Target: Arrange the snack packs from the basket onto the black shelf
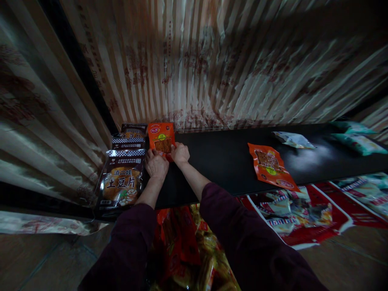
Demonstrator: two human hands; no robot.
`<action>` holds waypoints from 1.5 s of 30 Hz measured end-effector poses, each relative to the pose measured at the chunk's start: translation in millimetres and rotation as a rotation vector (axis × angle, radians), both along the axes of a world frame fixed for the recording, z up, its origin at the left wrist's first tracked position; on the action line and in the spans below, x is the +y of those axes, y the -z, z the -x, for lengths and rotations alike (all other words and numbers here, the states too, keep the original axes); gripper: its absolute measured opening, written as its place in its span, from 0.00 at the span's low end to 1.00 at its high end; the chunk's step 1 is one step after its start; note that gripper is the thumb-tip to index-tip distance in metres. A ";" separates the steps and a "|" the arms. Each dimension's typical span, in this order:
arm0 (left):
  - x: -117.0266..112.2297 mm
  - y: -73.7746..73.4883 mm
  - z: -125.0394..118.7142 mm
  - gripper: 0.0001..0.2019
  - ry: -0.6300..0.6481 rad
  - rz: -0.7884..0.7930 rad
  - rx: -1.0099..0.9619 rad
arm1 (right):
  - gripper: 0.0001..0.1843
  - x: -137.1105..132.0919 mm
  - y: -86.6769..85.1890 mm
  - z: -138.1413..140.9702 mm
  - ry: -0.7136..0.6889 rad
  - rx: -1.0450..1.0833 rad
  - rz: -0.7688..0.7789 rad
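An orange snack packet (161, 135) stands against the curtain at the back of the black shelf, just right of some dark potato-chip bags. My left hand (157, 165) grips its lower left edge, fingers bent. At its lower right edge, my right hand (180, 153) pinches the packet between thumb and fingers. The brown potato-chip bags (121, 178) stand in a row, one in front of another, close beside my left hand. A second orange snack packet (270, 165) lies flat on the shelf farther right, its print upside down to me.
The black shelf (218, 161) runs left to right before a pleated, printed curtain (197, 60). A white packet (294, 140) and green packets (359, 142) lie toward its right end. Below are orange and gold packets (209, 258) and a red-and-white bag (330, 230) of small packets.
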State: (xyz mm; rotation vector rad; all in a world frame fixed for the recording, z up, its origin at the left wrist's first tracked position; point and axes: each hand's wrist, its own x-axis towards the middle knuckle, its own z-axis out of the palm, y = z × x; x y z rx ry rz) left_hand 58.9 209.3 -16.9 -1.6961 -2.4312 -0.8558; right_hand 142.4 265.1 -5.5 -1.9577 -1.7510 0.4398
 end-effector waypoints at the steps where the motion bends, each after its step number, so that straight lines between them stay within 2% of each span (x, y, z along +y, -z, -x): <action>1: 0.1 1.0 0.1 0.19 0.002 -0.005 0.001 | 0.13 -0.9 -0.1 -0.4 -0.002 0.003 0.003; 6: 0.8 3.2 -1.0 0.20 -0.007 -0.022 -0.002 | 0.13 -4.0 2.0 0.3 0.018 0.074 -0.051; 16: 8.8 -8.2 0.5 0.20 -0.007 -0.041 -0.067 | 0.13 -4.0 4.6 5.1 0.067 0.160 -0.102; 21: 11.8 -3.2 4.3 0.20 -0.008 -0.001 -0.069 | 0.12 -0.9 7.7 5.3 0.063 0.117 -0.096; 28: 12.8 6.6 4.9 0.21 0.010 -0.046 -0.075 | 0.15 -0.8 11.7 6.4 0.062 0.069 -0.118; 37: 12.2 7.7 4.8 0.23 0.074 -0.013 -0.048 | 0.16 1.0 11.3 4.6 0.061 0.060 -0.115; 45: 15.0 12.5 4.4 0.25 0.085 0.012 -0.021 | 0.23 2.5 13.1 3.5 0.037 0.059 -0.127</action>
